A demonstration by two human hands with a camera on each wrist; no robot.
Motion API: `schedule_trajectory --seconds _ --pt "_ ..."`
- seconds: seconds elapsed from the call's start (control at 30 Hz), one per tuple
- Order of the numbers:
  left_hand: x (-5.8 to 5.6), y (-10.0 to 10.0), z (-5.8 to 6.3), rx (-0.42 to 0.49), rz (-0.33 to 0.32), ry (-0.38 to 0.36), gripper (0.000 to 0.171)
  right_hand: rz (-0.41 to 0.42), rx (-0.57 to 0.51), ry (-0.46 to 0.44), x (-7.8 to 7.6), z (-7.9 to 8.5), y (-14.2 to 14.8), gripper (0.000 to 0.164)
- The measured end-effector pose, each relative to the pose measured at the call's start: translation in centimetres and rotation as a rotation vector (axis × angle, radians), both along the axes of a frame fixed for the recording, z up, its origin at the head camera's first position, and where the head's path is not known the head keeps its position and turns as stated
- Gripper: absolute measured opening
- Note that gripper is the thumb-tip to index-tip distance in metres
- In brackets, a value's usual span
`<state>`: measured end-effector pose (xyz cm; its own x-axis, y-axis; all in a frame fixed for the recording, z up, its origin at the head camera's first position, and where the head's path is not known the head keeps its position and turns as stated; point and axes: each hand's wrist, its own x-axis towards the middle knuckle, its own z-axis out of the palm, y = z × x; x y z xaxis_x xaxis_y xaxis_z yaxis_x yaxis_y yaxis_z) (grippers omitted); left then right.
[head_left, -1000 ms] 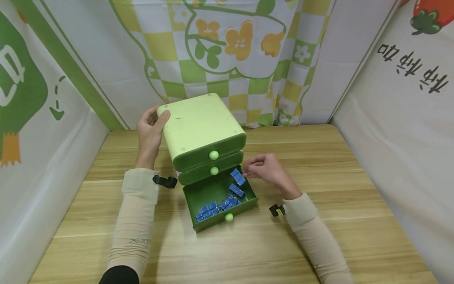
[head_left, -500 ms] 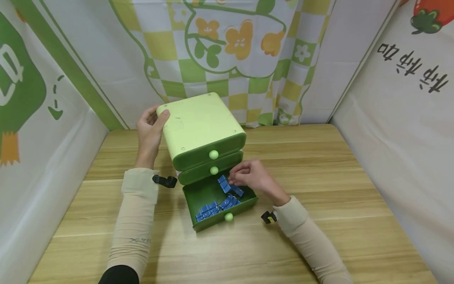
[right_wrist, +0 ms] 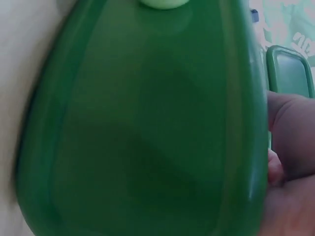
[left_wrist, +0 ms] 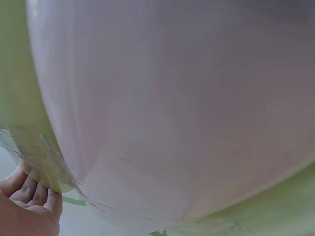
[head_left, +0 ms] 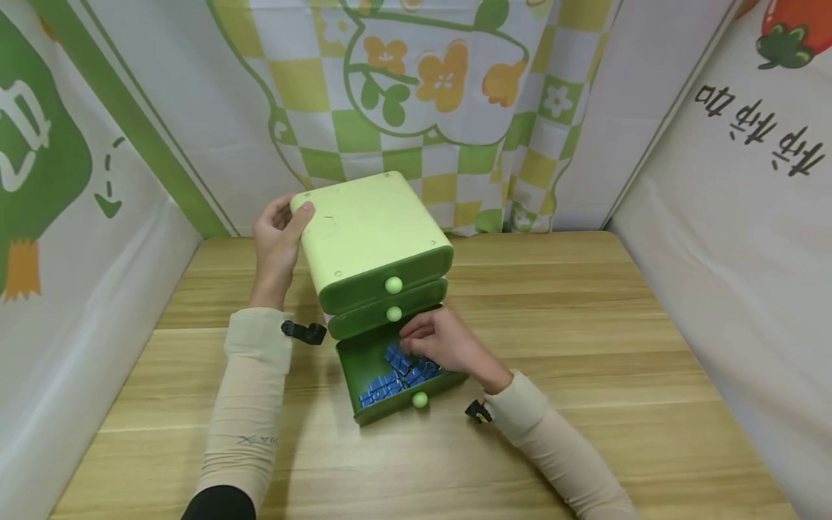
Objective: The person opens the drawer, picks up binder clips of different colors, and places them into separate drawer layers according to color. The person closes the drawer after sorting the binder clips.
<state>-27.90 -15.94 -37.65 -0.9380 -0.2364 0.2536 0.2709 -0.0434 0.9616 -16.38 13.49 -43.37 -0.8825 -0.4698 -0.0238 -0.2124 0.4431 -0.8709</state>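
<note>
A light green drawer cabinet (head_left: 364, 224) stands on the table, with its bottom drawer (head_left: 357, 361) pulled out. My left hand (head_left: 276, 245) grips the cabinet's back left corner, thumb on the top; in the left wrist view, that hand (left_wrist: 34, 211) shows at the lower left. Over the drawer, my right hand (head_left: 448, 343) pinches a blue binder clip (head_left: 395, 359) at its near end. Several more blue binder clips (head_left: 383, 388) lie along the drawer's front, some hidden by the hand. The drawer's green front (right_wrist: 147, 123) fills most of the right wrist view.
Both upper drawers, the top one (head_left: 351, 292) and the middle one (head_left: 357, 321), are pushed in, each with a round knob. A wooden table (head_left: 585, 325) carries the cabinet. Printed curtains (head_left: 435, 166) hang behind it, and fabric walls stand at both sides.
My right hand has moved left and toward the drawer's front, bringing the pinched binder clip from the right side down to the other clips. The left hand stays on the cabinet.
</note>
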Motion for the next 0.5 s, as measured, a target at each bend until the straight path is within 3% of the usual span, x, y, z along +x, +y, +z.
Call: schedule_trajectory --seconds 0.1,0.27,0.5 --pt "0.0 -0.1 -0.1 0.016 -0.004 -0.003 0.053 -0.029 0.080 0.074 -0.1 0.1 0.1 0.016" --pt "0.0 -0.1 -0.1 0.027 0.001 -0.009 0.054 -0.082 0.147 0.121 0.3 1.4 0.9 0.014" --pt "0.0 0.0 0.0 0.013 0.003 -0.001 0.053 -0.067 0.241 0.241 3.1 3.9 2.0 0.011"
